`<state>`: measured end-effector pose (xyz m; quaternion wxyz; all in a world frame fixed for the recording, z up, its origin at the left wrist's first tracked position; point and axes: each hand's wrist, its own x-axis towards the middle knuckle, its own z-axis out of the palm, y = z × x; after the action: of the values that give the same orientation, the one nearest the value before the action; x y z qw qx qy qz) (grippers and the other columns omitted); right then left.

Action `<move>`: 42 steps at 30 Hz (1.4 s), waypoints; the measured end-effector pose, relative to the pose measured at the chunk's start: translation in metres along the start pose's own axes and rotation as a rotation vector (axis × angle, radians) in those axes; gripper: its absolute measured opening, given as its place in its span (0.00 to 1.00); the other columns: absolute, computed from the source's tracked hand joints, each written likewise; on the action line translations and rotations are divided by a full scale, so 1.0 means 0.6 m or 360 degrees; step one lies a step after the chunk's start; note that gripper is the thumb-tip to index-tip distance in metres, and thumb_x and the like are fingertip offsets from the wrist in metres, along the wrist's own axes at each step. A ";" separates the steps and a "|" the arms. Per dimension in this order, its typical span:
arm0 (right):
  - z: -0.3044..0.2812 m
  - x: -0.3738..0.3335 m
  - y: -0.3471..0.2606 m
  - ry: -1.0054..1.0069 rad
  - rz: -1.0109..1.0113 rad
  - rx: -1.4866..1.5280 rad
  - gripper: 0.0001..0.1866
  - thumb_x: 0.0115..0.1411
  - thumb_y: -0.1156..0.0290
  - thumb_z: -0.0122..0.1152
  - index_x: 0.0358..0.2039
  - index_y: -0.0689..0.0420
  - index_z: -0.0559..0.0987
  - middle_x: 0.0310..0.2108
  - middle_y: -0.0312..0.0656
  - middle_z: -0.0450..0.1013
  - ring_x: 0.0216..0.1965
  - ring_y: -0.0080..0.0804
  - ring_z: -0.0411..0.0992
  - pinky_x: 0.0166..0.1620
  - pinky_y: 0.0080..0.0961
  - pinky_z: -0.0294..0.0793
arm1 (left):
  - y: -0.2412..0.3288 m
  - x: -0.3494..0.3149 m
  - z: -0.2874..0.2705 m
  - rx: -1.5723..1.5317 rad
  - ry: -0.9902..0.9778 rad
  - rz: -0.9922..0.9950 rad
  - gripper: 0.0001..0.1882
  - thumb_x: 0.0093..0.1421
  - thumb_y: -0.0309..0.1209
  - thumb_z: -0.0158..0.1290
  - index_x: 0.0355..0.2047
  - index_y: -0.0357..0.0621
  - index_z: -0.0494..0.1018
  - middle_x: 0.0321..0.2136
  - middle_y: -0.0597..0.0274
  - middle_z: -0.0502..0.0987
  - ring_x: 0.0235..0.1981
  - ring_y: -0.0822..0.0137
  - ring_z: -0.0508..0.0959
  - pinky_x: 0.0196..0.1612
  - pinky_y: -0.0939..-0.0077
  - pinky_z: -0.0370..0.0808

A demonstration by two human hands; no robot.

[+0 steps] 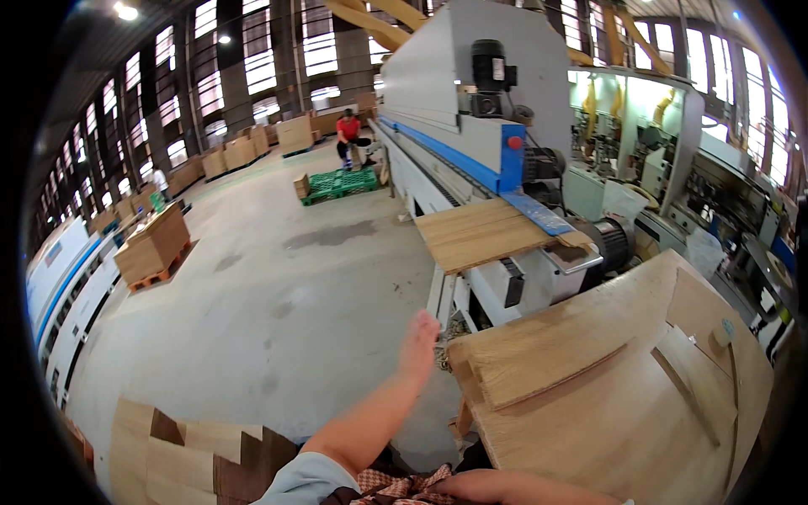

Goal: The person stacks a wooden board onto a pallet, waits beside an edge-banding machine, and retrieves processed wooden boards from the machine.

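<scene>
My left hand [421, 332] reaches forward past the near left corner of a wooden worktable. It is smeared by motion, so its fingers do not show clearly, and I see nothing plainly held in it. My right forearm [522, 486] crosses low along the bottom edge; the hand itself lies outside the picture. On the worktable [572, 438] rests a flat wooden board [547, 364], with thin wooden strips [686, 391] farther right. Beyond my left hand, another wooden panel [475, 233] juts out of the end of a long grey and blue machine [459, 151].
Stacked wooden panels [172, 463] stand at my lower left. A black motor [610, 241] sits beside the machine's end. Farther off, a person in red [348, 130] sits near a green pallet [341, 185]. A large brown stack [156, 244] rests on an orange pallet at left.
</scene>
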<state>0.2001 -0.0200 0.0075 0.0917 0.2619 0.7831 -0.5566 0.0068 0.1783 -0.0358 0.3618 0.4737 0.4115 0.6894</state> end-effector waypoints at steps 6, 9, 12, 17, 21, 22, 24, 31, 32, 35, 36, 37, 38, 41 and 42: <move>-0.008 0.016 0.008 -0.0036 -0.0006 -0.0041 0.23 0.58 0.51 0.47 0.43 0.55 0.76 0.45 0.50 0.71 0.45 0.37 0.68 0.50 0.28 0.62 | 0.079 0.160 0.074 -0.0387 0.0184 -0.0650 0.25 0.57 0.45 0.49 0.50 0.42 0.62 0.39 0.58 0.70 0.38 0.65 0.71 0.43 0.69 0.69; -0.009 0.019 0.007 -0.0054 -0.0002 -0.0014 0.22 0.58 0.52 0.45 0.44 0.55 0.76 0.45 0.49 0.71 0.46 0.37 0.68 0.50 0.28 0.61 | 0.072 0.198 0.109 -0.0596 0.0125 -0.0819 0.18 0.56 0.44 0.51 0.41 0.46 0.66 0.36 0.58 0.71 0.37 0.64 0.71 0.40 0.65 0.68; -0.010 0.028 0.004 -0.0085 -0.0022 -0.0005 0.22 0.59 0.53 0.44 0.45 0.54 0.75 0.45 0.48 0.71 0.46 0.36 0.67 0.51 0.27 0.61 | 0.056 0.220 0.129 -0.0783 0.0123 -0.0877 0.17 0.57 0.37 0.50 0.43 0.43 0.63 0.34 0.58 0.71 0.31 0.63 0.73 0.35 0.64 0.73; -0.012 0.038 0.013 -0.0108 -0.0030 0.0016 0.22 0.60 0.54 0.41 0.46 0.54 0.74 0.45 0.47 0.70 0.47 0.35 0.66 0.52 0.27 0.59 | 0.071 0.197 0.153 -0.0761 0.0450 -0.0694 0.11 0.57 0.26 0.45 0.40 0.39 0.61 0.35 0.52 0.71 0.31 0.59 0.74 0.28 0.67 0.76; -0.007 0.033 0.025 -0.0099 0.0017 0.0067 0.22 0.61 0.55 0.39 0.47 0.54 0.73 0.46 0.46 0.70 0.47 0.35 0.66 0.52 0.26 0.58 | 0.100 0.106 0.156 -0.0746 0.0179 -0.0637 0.11 0.56 0.25 0.44 0.40 0.39 0.61 0.36 0.52 0.71 0.31 0.59 0.74 0.29 0.65 0.76; -0.003 0.032 0.024 -0.0114 0.0024 0.0075 0.22 0.62 0.55 0.39 0.47 0.54 0.73 0.46 0.46 0.70 0.47 0.34 0.66 0.53 0.26 0.58 | 0.112 0.084 0.146 -0.0769 0.0122 -0.0638 0.12 0.56 0.26 0.44 0.41 0.39 0.61 0.36 0.53 0.71 0.31 0.59 0.75 0.30 0.65 0.76; -0.001 0.032 0.026 -0.0159 0.0062 0.0140 0.21 0.62 0.56 0.38 0.47 0.54 0.72 0.46 0.45 0.70 0.47 0.34 0.66 0.53 0.26 0.58 | 0.124 0.043 0.128 -0.0777 0.0063 -0.0653 0.12 0.56 0.26 0.44 0.41 0.39 0.61 0.37 0.53 0.71 0.31 0.59 0.75 0.31 0.64 0.77; 0.012 0.030 0.048 -0.0251 0.0396 0.0609 0.21 0.63 0.57 0.35 0.49 0.53 0.71 0.47 0.45 0.69 0.49 0.35 0.64 0.55 0.26 0.56 | 0.198 -0.086 0.140 -0.0771 -0.0090 -0.0826 0.15 0.57 0.24 0.43 0.45 0.39 0.60 0.42 0.55 0.69 0.39 0.57 0.73 0.38 0.59 0.75; 0.017 0.035 0.055 -0.0238 0.0300 0.0531 0.21 0.63 0.57 0.35 0.49 0.53 0.70 0.48 0.46 0.68 0.50 0.37 0.64 0.55 0.28 0.56 | 0.206 -0.097 0.140 -0.0727 -0.0119 -0.0822 0.15 0.57 0.24 0.43 0.45 0.39 0.60 0.43 0.55 0.68 0.40 0.57 0.72 0.40 0.59 0.75; 0.020 0.041 0.059 -0.0193 -0.0060 0.0201 0.22 0.62 0.57 0.36 0.50 0.53 0.69 0.51 0.51 0.65 0.54 0.45 0.61 0.57 0.34 0.54 | 0.213 -0.124 0.132 -0.0751 -0.0175 -0.0870 0.16 0.57 0.24 0.43 0.46 0.39 0.60 0.45 0.55 0.67 0.42 0.57 0.72 0.41 0.58 0.75; 0.004 0.019 0.019 -0.0212 -0.0052 -0.0076 0.22 0.62 0.56 0.37 0.51 0.53 0.68 0.53 0.51 0.63 0.55 0.45 0.61 0.57 0.34 0.55 | 0.213 -0.132 0.126 -0.0735 -0.0164 -0.0866 0.16 0.57 0.24 0.43 0.46 0.39 0.60 0.45 0.55 0.67 0.42 0.57 0.72 0.41 0.58 0.75; -0.004 0.003 -0.003 -0.0218 -0.0031 -0.0348 0.23 0.61 0.55 0.38 0.52 0.52 0.68 0.54 0.51 0.62 0.55 0.46 0.60 0.57 0.35 0.55 | 0.211 -0.142 0.129 -0.0731 -0.0216 -0.0880 0.16 0.57 0.24 0.44 0.47 0.39 0.59 0.45 0.55 0.67 0.43 0.57 0.72 0.42 0.58 0.75; -0.004 0.001 -0.002 -0.0212 -0.0031 -0.0344 0.23 0.61 0.55 0.38 0.52 0.52 0.68 0.54 0.51 0.62 0.55 0.46 0.60 0.57 0.35 0.55 | 0.209 -0.151 0.135 -0.0732 -0.0272 -0.0896 0.16 0.58 0.24 0.44 0.47 0.40 0.59 0.45 0.55 0.67 0.43 0.57 0.71 0.42 0.58 0.75; -0.004 -0.002 0.001 -0.0306 -0.0042 -0.0360 0.25 0.61 0.52 0.38 0.53 0.51 0.67 0.55 0.53 0.61 0.55 0.48 0.60 0.57 0.34 0.56 | 0.194 -0.164 0.146 -0.0749 -0.0266 -0.1036 0.17 0.58 0.23 0.44 0.48 0.39 0.59 0.45 0.56 0.67 0.43 0.57 0.72 0.42 0.58 0.74; -0.004 -0.003 -0.001 -0.0285 0.0060 -0.0226 0.25 0.61 0.51 0.37 0.53 0.51 0.68 0.54 0.53 0.62 0.55 0.48 0.60 0.56 0.34 0.57 | 0.192 -0.169 0.149 -0.0745 -0.0270 -0.1040 0.17 0.58 0.23 0.44 0.48 0.39 0.59 0.45 0.56 0.67 0.43 0.57 0.72 0.42 0.58 0.74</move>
<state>0.2014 -0.0186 0.0097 0.1899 0.2186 0.8042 -0.5190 0.1088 0.0623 0.0519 0.6924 0.2781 0.3410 0.5718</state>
